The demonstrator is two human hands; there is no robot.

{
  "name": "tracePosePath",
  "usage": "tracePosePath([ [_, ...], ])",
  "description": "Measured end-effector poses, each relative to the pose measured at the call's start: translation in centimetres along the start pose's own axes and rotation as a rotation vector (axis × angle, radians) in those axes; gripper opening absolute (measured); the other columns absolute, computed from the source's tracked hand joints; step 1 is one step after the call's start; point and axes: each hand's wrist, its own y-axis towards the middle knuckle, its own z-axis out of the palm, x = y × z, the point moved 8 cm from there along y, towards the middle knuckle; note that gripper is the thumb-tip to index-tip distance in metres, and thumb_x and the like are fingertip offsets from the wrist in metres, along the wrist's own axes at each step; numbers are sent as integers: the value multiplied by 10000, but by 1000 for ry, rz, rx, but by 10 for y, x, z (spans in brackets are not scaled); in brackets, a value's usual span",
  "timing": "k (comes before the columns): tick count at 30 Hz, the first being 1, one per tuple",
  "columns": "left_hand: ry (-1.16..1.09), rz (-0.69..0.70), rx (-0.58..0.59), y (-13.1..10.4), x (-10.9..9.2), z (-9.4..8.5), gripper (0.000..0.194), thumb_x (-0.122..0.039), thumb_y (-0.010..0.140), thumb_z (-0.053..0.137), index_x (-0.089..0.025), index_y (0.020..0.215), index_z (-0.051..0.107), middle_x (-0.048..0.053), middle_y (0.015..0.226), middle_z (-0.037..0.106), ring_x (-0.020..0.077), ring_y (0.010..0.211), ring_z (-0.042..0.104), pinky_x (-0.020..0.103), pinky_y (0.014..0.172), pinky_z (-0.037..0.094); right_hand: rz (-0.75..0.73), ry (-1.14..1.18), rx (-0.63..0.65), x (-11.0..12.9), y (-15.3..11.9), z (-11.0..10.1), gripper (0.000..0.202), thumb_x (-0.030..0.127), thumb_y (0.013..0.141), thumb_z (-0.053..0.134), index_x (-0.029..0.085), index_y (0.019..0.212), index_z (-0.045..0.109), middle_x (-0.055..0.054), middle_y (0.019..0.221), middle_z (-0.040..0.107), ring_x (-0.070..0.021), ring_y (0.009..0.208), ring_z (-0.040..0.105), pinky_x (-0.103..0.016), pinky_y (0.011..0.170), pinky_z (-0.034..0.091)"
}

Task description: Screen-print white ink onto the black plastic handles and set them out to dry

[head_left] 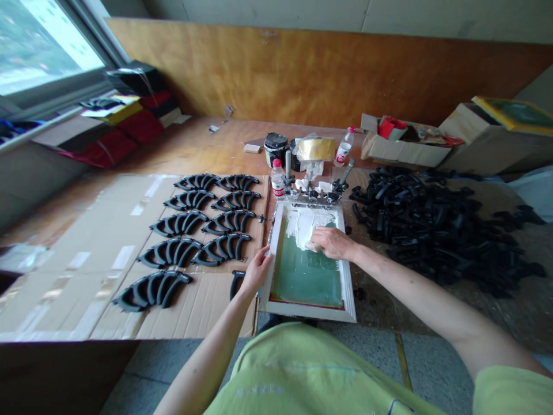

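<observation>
Over there the screen-printing frame (pixel 311 312) is off-white around a green mesh (pixel 306 282) thinly edged in red, with bright white paste (pixel 298 222) smeared across it. The curved parts (pixel 170 286) to the left are black against tan cardboard (pixel 108 230) streaked with pale tape (pixel 122 257), and the heap (pixel 432 230) opposite is black too. Behind, the plywood board (pixel 259 75) glows mottled orange-brown, while the shirt (pixel 302 363) is lime green

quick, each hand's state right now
Left hand: at left edge of frame; cannot tell open or closed.
Right hand: closed at the white paste; anything held is hidden.
</observation>
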Motion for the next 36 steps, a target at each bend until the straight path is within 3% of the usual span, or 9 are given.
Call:
tracePosePath([
  [5, -56, -36, -23, -4, -5, -2, 650, -545, 760, 622, -188, 1301, 578, 39, 802, 692, 173, 642, 606, 252, 560, 449, 154, -56, -152, -8, 5, -1, 215, 35, 802, 482, 158, 854, 650, -87, 881, 627, -221, 907, 532, -304, 780, 405],
  [9, -113, -53, 31, -6, -8, 3, 711, -554, 770, 617, -205, 1377, 495, 29, 784, 689, 152, 585, 589, 236, 515, 427, 83, -20, -154, 5, -8, 13, 221, 63, 843, 484, 159, 927, 665, -92, 923, 636, -224, 963, 534, -314, 843, 417],
  [13, -148, -56, 49, -10, -22, 1, 734, -540, 751, 643, -186, 1376, 493, 26, 759, 682, 152, 599, 594, 227, 512, 428, 219, 48, -221, -19, 9, -14, 193, 226, 866, 614, 212, 1054, 660, -44, 956, 655, -195, 907, 578, -286, 806, 427],
  [17, -204, -34, 80, -19, -64, -9, 677, -554, 752, 650, -190, 1315, 559, 21, 791, 680, 140, 587, 583, 223, 499, 418, 426, -8, -308, -66, 36, -61, 558, 322, 817, 699, 303, 1345, 518, -33, 1011, 662, -209, 880, 604, -291, 778, 434],
  [21, -266, 111, 37, -17, -131, -19, 529, -613, 794, 578, -167, 1054, 691, 37, 856, 682, 158, 666, 612, 246, 573, 467, 678, 60, -526, -123, -6, -93, 411, 334, 920, 540, 234, 1318, 529, -65, 1022, 674, -197, 869, 610, -298, 793, 433],
  [26, -477, 267, -4, 8, -195, -13, 520, -602, 836, 521, -166, 1103, 613, 72, 966, 680, 167, 776, 645, 238, 605, 499, 923, 195, -533, -144, -76, -40, 192, 228, 895, 531, 114, 1004, 640, -121, 885, 684, -195, 793, 607, -310, 751, 445],
  [30, -597, 183, -102, 7, -170, 3, 509, -607, 846, 514, -199, 1149, 546, 46, 898, 674, 131, 703, 639, 199, 547, 485, 594, 211, -318, -85, -52, 24, 228, 203, 750, 734, 214, 967, 662, -41, 973, 673, -196, 909, 594, -322, 825, 444],
  [34, -500, -283, 203, -29, -81, 75, 585, -619, 793, 591, -155, 1145, 545, 119, 964, 698, 190, 748, 675, 251, 525, 509, 526, 85, -390, -13, -38, 35, 67, 246, 845, 660, 205, 897, 668, -63, 926, 635, -223, 947, 543, -363, 861, 425],
  [36, -488, -424, 253, -48, -43, 91, 562, -620, 781, 601, -142, 1075, 570, 124, 949, 702, 211, 792, 684, 271, 551, 523, 380, 69, -404, 31, -30, 38, 91, 266, 883, 614, 204, 921, 669, -63, 894, 626, -217, 927, 533, -351, 839, 432],
])
